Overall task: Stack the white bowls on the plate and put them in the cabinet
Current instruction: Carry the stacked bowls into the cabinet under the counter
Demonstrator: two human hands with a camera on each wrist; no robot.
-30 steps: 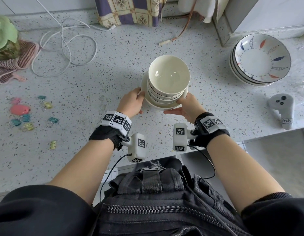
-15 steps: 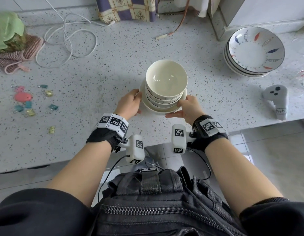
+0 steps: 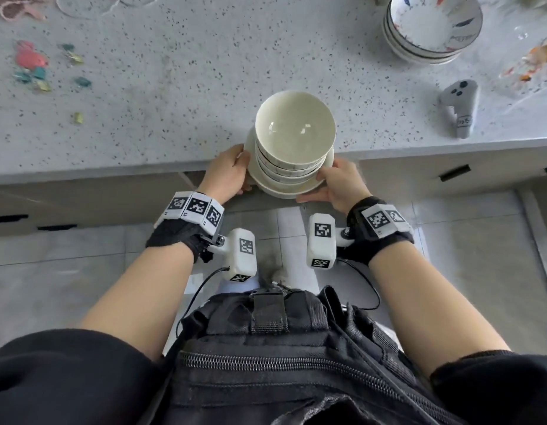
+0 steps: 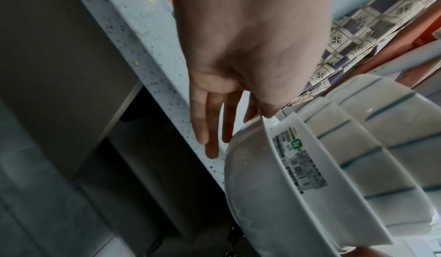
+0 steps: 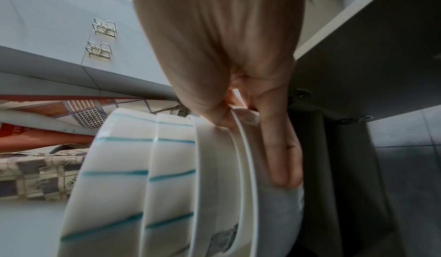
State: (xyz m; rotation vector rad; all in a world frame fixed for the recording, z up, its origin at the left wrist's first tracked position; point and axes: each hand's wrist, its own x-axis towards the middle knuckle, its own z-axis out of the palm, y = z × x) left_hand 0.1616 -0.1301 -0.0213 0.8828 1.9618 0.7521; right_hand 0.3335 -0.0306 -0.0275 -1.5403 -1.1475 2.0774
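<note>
white bowls [image 3: 295, 130]: nested, upright | plate [image 3: 296, 188]: beneath, over counter edge

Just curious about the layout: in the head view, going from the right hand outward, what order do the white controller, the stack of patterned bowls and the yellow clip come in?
From the right hand:
1. White controller, on the counter, right.
2. Patterned bowls, far right corner.
3. Yellow clip, far left.
</note>
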